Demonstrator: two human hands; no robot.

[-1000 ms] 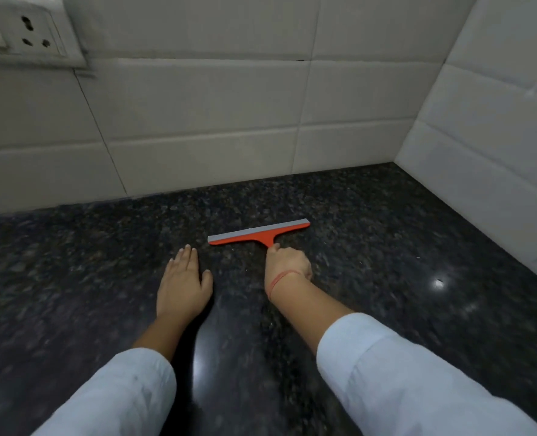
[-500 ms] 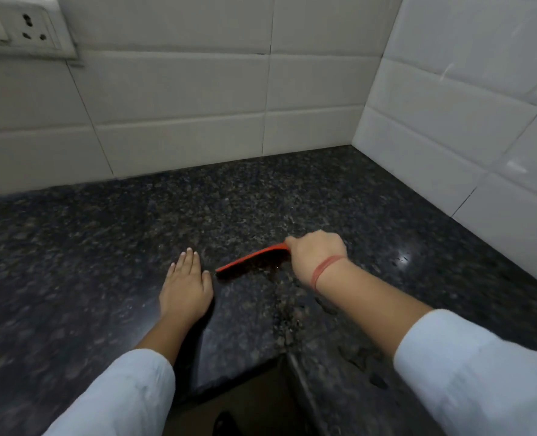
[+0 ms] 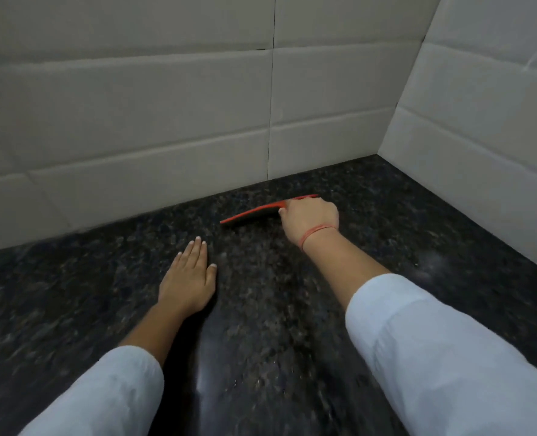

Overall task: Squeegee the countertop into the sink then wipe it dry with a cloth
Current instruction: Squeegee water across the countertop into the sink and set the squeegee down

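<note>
Head view: the right hand (image 3: pixel 309 217) has moved the red squeegee (image 3: pixel 254 213) away from the body & toward the back wall (image 3: pixel 166 121), closer to the corner than half a sec ago. Fingers are wrapped tight round its handle. The blade lies low on the dark countertop (image 3: pixel 261 325), tipped so only its red back shows. I think she's setting up for a new pull stroke, so the squeegee part isn't done yet.

The left hand (image 3: pixel 187 278) is flat on the counter, fingers out, holding nothing, same as before.

No sink or cloth in the pic. The handle is hidden in the fist. Pic is blurry, so can't tell if the counter's wet, or if the blade edge touches it.
</note>
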